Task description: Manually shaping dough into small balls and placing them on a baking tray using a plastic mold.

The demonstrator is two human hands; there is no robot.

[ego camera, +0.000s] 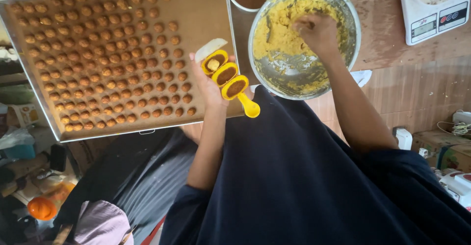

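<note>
A big baking tray (206, 9) carries rows of small brown dough balls (105, 58). Beside it, the steel bowl (351, 24) holds yellow dough (282, 21), where the right hand (319, 31) digs in, fingers pinched on a bit. The left hand (208, 85) grips a yellow three-cup mould (228, 75), one cup part-filled. This looks like the filling step; next calls for pressing dough in.
</note>
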